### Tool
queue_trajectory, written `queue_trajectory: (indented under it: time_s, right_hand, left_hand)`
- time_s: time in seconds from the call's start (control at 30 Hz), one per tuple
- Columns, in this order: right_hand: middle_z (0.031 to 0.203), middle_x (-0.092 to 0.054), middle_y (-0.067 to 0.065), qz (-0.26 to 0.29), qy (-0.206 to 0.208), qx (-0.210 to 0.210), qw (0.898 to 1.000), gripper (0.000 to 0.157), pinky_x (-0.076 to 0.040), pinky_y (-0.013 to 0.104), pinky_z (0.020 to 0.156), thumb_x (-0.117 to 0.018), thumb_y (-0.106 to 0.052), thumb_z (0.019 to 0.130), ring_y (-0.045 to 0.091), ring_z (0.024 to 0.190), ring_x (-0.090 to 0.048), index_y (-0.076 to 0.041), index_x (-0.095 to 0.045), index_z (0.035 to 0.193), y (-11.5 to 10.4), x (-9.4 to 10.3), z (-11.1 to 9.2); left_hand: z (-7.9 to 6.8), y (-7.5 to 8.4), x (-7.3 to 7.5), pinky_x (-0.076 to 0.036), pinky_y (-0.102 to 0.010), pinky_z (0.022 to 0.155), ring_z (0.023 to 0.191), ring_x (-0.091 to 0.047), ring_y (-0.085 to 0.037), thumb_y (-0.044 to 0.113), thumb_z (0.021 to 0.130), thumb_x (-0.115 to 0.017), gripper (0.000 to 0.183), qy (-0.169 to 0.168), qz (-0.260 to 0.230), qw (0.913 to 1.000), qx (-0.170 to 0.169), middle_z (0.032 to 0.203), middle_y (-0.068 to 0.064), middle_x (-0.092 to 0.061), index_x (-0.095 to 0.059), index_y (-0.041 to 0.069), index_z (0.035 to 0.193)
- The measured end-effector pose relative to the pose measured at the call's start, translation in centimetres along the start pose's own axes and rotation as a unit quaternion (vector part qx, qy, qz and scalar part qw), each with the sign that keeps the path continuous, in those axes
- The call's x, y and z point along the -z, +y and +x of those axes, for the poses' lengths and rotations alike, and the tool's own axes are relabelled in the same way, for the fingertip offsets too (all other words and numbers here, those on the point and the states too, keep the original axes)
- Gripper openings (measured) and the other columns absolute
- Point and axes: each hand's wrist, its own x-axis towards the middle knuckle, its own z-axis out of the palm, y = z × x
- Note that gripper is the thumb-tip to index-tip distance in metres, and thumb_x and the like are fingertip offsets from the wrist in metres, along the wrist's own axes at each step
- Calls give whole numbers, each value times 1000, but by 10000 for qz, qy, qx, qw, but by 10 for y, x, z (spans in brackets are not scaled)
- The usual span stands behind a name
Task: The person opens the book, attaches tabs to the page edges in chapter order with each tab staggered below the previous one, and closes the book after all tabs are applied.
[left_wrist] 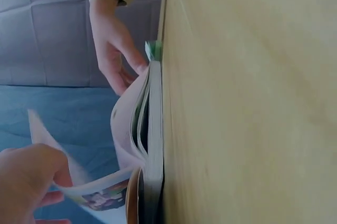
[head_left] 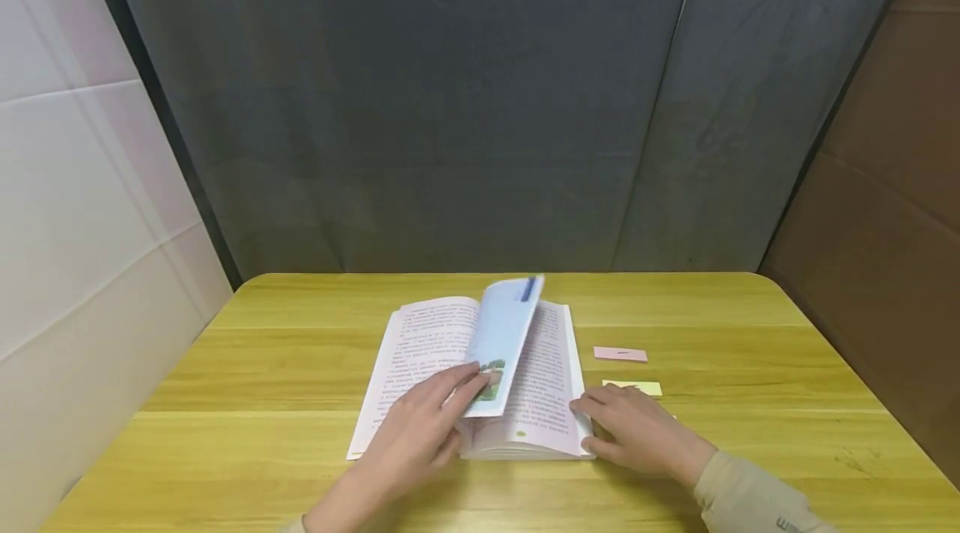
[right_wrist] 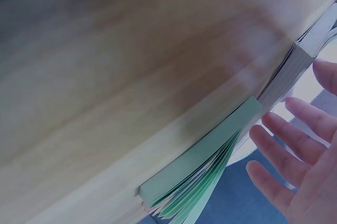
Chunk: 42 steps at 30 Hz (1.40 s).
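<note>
An open book lies on the table. One leaf with a blue illustrated page stands up from the spine, leaning right and curving. My left hand touches this blue face with its fingertips, the thumb lower near the book's front edge. In the left wrist view the left hand is at the bend of the raised leaf. My right hand rests at the book's lower right edge, its fingertips on the margin. Seen from the right wrist, the fingers of the right hand are extended and spread.
A pink sticky-note pad and a yellow pad lie right of the book. A green pad with fanned sheets is beside the right hand, mostly hidden in the head view. A dark fabric wall rises behind the wooden table.
</note>
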Motion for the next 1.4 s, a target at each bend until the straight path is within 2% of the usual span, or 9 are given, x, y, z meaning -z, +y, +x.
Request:
queue_trajectory:
  time_s: [0.13,0.3,0.53,0.73,0.87,0.97,1.1,1.2,1.4]
  right_hand:
    - [100,-55,0,0,84,38,10000,37,-43,40,72,-61,-29,78,19,89,-53,-9,-58,108,0,0,0]
    - [101,-55,1,53,-9,-28,10000,37,-43,40,72,-61,-29,78,18,89,-53,-8,-59,108,-1,0,1]
    - [102,-55,1,92,-112,-104,9998,37,-43,40,74,-60,-29,78,18,91,-52,-9,-59,109,-1,0,1]
    - [101,-55,1,68,-47,-28,10000,36,-43,40,73,-60,-29,79,18,90,-53,-9,-59,109,-1,0,1]
    - [101,-55,1,60,14,46,10000,36,-43,40,71,-61,-29,79,19,90,-53,-9,-59,108,-1,0,0]
    - [100,-55,1,23,80,106,9999,36,-44,40,70,-61,-30,79,19,89,-53,-9,-59,107,0,-1,0]
    - [100,-55,0,29,92,65,9999,36,-43,39,71,-61,-30,78,18,88,-53,-9,-59,107,0,-1,1]
    - [101,-56,0,86,8,-43,10000,37,-43,39,73,-61,-30,78,18,89,-52,-9,-59,109,-1,1,1]
    - [102,-56,1,187,-196,-160,9995,37,-42,39,76,-59,-30,81,18,92,-52,-9,-58,111,-2,3,3]
  left_hand:
    - [0,-4,5,-30,-44,94,122,-31,-27,-2,58,-60,78,-307,437,9986,-28,134,-12,-34,-36,4,132]
    - [-5,-11,4,-20,-49,98,127,-21,-29,1,59,-58,78,-695,1082,9916,149,138,-15,-28,-35,3,133]
    - [-10,-15,3,-15,-52,98,126,-23,-31,5,57,-62,79,-887,1314,9871,219,136,-17,-31,-37,4,132]
    - [-11,-15,2,-16,-52,98,120,-34,-31,13,60,-65,69,-962,1485,9840,220,126,-15,-44,-46,7,126]
    - [-11,-14,1,-16,-54,97,102,-51,-28,20,63,-67,54,-889,1436,9852,276,106,-9,-57,-55,9,115]
    - [-11,-11,0,-22,-54,95,88,-57,-23,24,65,-67,46,-967,1281,9865,337,93,-3,-60,-59,11,108]
    - [-9,-6,-2,-37,-46,87,88,-57,-22,31,75,-63,39,-1226,802,9878,534,96,-3,-60,-60,11,108]
    - [-6,-1,-5,-46,-38,73,88,-56,-21,43,79,-57,44,-1342,460,9873,716,98,-3,-59,-59,11,109]
    - [1,5,-14,-44,-29,49,81,-54,-17,57,74,-55,56,-1481,335,9850,820,95,1,-57,-58,13,108]
